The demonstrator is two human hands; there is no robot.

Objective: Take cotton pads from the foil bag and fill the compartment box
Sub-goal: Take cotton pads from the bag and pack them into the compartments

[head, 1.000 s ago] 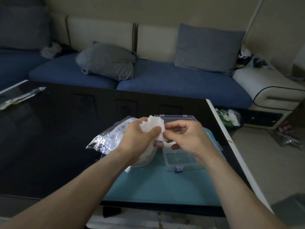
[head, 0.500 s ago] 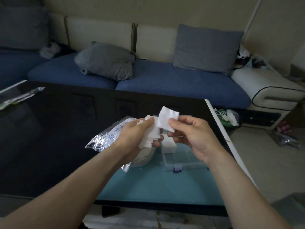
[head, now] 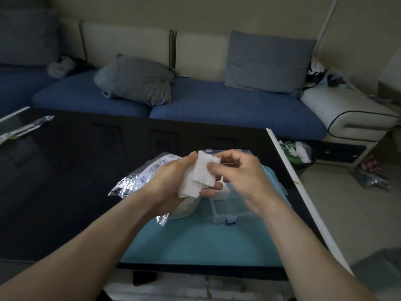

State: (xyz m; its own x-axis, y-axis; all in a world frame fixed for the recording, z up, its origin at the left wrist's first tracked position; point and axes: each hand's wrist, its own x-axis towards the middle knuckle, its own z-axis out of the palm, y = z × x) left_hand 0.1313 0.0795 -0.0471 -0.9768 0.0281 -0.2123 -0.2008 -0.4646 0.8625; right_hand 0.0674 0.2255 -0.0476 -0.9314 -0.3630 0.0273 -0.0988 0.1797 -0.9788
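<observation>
Head view, near to far: left hand (head: 173,181) gripping fanned cotton pads (head: 199,175); right hand (head: 236,177), at 3 o'clock, pinching the top pad. Best peeled off singly, then lowered into compartment box (head: 230,211) beneath. Foil bag (head: 138,179) at 9 o'clock.

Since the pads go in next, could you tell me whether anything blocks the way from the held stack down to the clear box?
Nothing visible blocks it. The left hand holds the white cotton pad stack just above the open clear plastic compartment box; only the right hand hovers over the box.
</observation>
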